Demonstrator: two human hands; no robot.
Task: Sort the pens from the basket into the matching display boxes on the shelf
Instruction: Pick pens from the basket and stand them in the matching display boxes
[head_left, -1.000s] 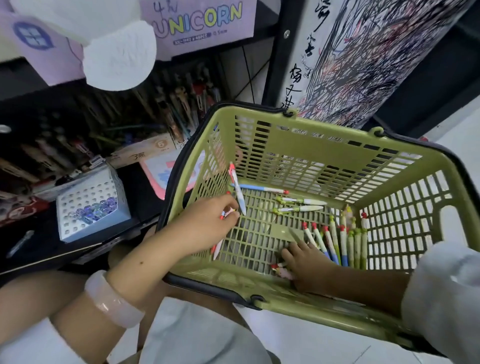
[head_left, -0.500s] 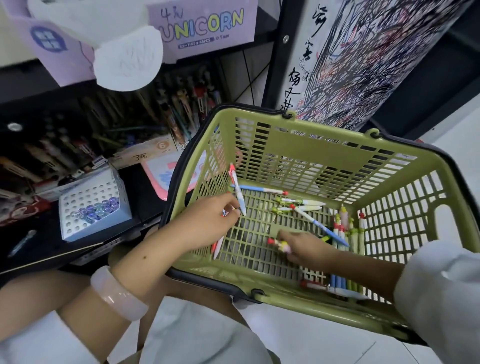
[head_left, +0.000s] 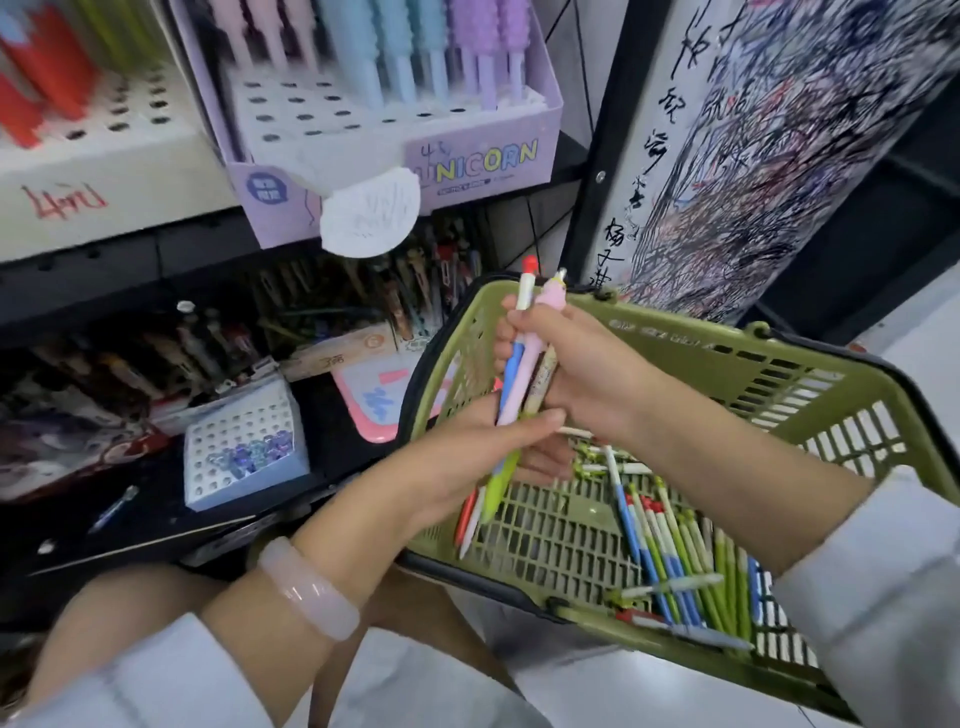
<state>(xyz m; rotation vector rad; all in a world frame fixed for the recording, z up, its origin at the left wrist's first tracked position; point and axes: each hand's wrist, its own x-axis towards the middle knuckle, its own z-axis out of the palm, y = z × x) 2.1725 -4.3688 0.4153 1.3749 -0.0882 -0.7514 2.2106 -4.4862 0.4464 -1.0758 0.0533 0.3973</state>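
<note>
Green basket (head_left: 810, 384): plastic, slatted, dark rim, tilted; serves as landmark for all entries below.

Right hand (head_left: 587, 374): above the basket's left wall, fingers curled round a small bunch of pens (head_left: 522, 364) held nearly upright. The bunch has a white-and-blue pen with a red cap, a pink pen, and a pale patterned one.

Left hand (head_left: 467, 457): at the basket's left wall, just below the right hand, thumb and fingers pinching the lower ends of the same bunch. A green pen end and a red-and-white one stick out under this hand, over the basket floor. Pale pink bangle (head_left: 309, 587) on the wrist, left of the basket's near rim.

Loose pens (head_left: 675, 551): blue, green and white, lying on the basket floor, mostly gathered toward its near right corner.

Lilac display box (head_left: 395, 130): up and left of the basket on the shelf, marked "UNICORN", with pastel pens standing at its back and open holes in front.

White display box (head_left: 244, 441): left of the basket, lower shelf, perforated top, a few blue-purple items in it.

Scribbled white pillar (head_left: 779, 145): behind the basket's far rim.
</note>
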